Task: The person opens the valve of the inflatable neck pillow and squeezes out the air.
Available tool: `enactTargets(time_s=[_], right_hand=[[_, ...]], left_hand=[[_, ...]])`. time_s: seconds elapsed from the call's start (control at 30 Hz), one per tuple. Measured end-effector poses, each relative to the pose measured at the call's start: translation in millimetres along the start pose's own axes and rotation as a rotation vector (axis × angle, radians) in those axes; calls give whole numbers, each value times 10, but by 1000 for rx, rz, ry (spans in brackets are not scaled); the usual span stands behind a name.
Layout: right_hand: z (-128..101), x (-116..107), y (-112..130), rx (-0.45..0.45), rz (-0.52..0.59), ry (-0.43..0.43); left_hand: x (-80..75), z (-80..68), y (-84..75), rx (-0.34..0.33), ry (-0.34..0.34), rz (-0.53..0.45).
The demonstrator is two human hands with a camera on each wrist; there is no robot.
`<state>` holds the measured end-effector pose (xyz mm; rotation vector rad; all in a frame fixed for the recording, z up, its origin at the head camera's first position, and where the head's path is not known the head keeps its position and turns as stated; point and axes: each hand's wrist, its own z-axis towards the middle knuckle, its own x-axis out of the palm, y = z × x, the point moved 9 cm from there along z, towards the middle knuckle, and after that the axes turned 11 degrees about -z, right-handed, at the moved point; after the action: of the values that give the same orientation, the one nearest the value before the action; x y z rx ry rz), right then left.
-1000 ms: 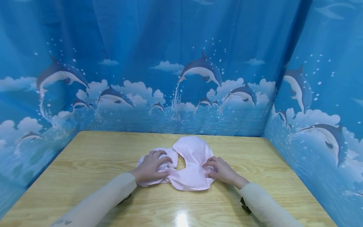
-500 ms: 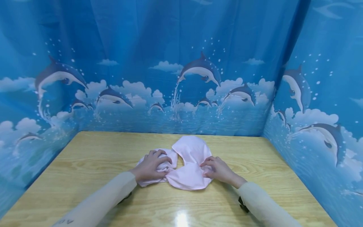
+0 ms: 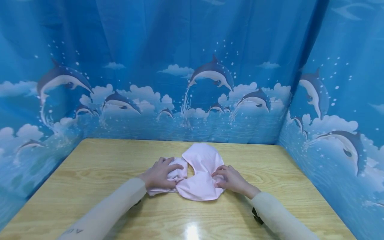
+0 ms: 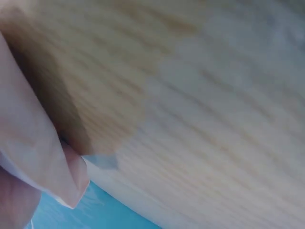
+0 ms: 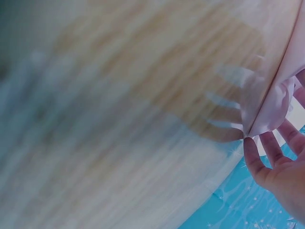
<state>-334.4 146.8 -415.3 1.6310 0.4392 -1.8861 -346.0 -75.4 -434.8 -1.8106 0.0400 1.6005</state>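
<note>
A pale pink cloth piece (image 3: pixel 201 156) with rounded lobes lies on the wooden table, its curved edges framing a small gap. My left hand (image 3: pixel 159 174) grips the bunched left part, fingers bent over it and thumb at its near side. On the right edge, my right hand (image 3: pixel 233 180) holds the fabric between bent fingers and thumb. The left wrist view catches only a fold of the cloth (image 4: pixel 28 129) and part of the hand (image 4: pixel 16 200). In the right wrist view, fingertips of the right hand (image 5: pixel 286 179) meet the cloth's edge (image 5: pixel 271 112).
The light wood table (image 3: pixel 120 213) extends around the cloth on all sides. Blue curtains (image 3: pixel 168 40) printed with dolphins hang behind it and along both sides. A bright light reflection shows near the table's front.
The cloth and right hand have shifted slightly left. My left hand has moved a little, its fingers drawing the bunched left part inward, which now looks more compact.
</note>
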Motion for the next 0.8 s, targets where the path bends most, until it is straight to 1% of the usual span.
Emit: enactTargets(time_s=[0.17, 0.3, 0.47, 0.7, 0.8], right_hand=[[4, -9, -2, 11, 8, 2], [16, -7, -2, 15, 17, 10], [21, 3, -5, 12, 13, 15], [10, 7, -20, 23, 13, 16], [1, 11, -19, 33, 20, 27]], left_hand=[[-25, 5, 10, 1, -16, -6], [-42, -6, 16, -7, -31, -40], [-44, -14, 7, -26, -18, -86], [-37, 0, 5, -31, -27, -39], [-29, 6, 13, -43, -32, -40]])
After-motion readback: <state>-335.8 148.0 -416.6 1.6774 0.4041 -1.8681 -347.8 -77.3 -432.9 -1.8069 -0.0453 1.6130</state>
